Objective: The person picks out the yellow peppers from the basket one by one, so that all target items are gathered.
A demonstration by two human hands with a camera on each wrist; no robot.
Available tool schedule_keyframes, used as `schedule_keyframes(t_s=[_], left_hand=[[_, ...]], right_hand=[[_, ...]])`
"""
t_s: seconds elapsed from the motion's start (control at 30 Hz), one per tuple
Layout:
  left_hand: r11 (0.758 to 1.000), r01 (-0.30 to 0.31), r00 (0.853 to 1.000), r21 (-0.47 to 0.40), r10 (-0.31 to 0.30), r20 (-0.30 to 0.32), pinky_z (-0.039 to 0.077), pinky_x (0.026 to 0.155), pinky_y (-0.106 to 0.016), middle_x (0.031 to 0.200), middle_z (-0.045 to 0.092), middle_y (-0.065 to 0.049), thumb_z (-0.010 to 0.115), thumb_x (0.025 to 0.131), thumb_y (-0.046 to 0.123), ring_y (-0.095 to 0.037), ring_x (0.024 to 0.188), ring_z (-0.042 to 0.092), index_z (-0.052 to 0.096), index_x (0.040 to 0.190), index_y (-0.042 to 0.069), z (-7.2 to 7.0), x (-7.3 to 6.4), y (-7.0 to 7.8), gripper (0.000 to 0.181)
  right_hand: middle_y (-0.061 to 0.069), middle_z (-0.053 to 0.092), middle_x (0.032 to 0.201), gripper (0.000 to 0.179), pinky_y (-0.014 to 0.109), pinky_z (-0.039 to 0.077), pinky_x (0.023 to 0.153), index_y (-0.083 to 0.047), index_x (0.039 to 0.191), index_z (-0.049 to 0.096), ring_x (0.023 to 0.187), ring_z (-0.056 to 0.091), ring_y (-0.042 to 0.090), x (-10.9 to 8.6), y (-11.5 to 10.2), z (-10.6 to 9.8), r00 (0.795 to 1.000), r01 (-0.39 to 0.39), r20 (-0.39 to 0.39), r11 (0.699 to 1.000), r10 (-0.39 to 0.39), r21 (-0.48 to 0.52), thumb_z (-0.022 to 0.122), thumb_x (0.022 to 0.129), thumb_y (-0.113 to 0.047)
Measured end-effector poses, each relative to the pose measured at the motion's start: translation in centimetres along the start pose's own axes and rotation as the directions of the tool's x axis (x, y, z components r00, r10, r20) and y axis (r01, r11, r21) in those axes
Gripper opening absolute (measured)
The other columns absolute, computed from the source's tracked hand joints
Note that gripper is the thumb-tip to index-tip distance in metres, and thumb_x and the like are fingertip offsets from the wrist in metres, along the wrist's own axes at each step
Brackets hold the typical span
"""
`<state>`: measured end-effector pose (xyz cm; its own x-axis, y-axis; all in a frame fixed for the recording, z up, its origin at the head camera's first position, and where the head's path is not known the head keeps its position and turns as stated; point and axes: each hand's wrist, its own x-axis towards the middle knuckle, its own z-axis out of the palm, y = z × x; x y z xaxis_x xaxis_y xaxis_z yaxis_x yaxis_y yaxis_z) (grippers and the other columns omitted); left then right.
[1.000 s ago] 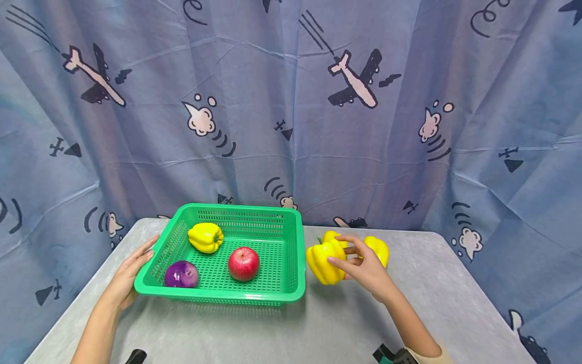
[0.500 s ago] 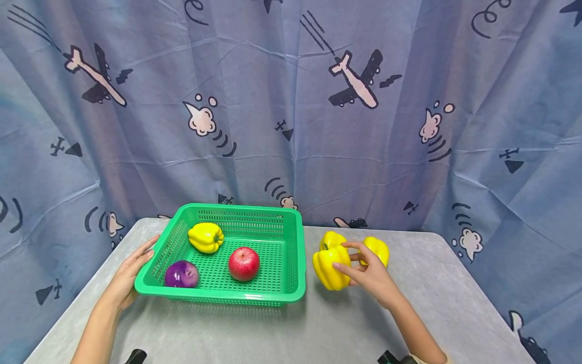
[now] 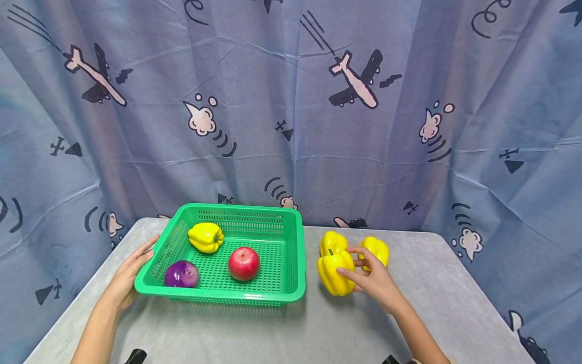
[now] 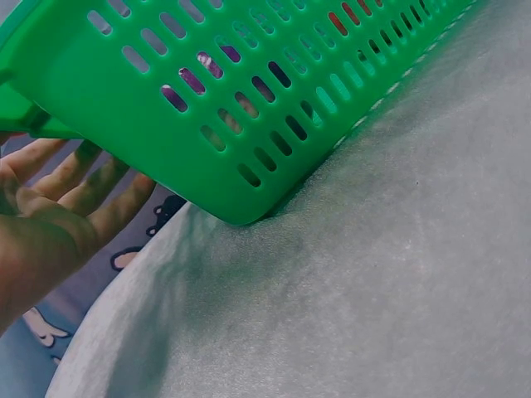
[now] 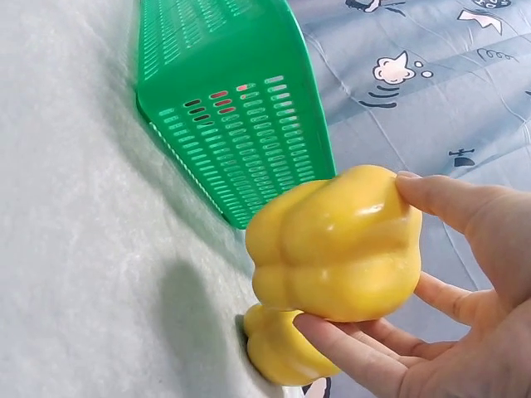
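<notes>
My right hand [image 3: 375,280] pinches a yellow bell pepper [image 3: 335,273] between thumb and fingers, to the right of the green basket [image 3: 223,298]. In the right wrist view this bell pepper [image 5: 332,245] is held off the table, its shadow apart from it. Two more yellow bell peppers stand just behind: one on the left [image 3: 333,240], one on the right [image 3: 375,251] partly hidden by the fingers. My left hand [image 3: 127,275] rests against the basket's left side; in the left wrist view its fingers [image 4: 108,195] lie straight beneath the rim.
Inside the basket lie a yellow bell pepper [image 3: 206,237], a red apple [image 3: 244,264] and a round purple vegetable [image 3: 182,274], perhaps an onion. The grey table [image 3: 291,338] ends at a blue patterned curtain [image 3: 254,101] behind.
The right hand has drawn the held bell pepper a little to the right and toward me, away from the basket. The left hand and the basket have stayed still.
</notes>
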<state>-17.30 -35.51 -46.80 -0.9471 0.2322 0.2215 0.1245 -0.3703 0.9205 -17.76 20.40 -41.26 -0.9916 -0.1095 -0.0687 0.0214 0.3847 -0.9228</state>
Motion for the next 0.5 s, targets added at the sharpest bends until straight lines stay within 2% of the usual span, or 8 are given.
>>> schedule_keyframes(t_s=[0.5], left_hand=[[1.000, 0.001, 1.000, -0.003, -0.001, 0.009, 0.066, 0.079, -0.031, 0.125, 0.074, 0.006, 0.029, 0.116, 0.008, -0.013, 0.098, 0.077, 0.064, 0.144, 0.036, 0.1, 0.0, 0.1, 0.053]], right_hand=[[0.027, 0.058, 0.135, 0.064, 0.043, 0.066, 0.076, -0.005, 0.149, 0.047, 0.102, 0.065, 0.025, 0.0, 1.1, 0.0, 1.000, -0.012, 0.001, 1.000, 0.012, -0.004, 0.079, 0.097, -0.022]])
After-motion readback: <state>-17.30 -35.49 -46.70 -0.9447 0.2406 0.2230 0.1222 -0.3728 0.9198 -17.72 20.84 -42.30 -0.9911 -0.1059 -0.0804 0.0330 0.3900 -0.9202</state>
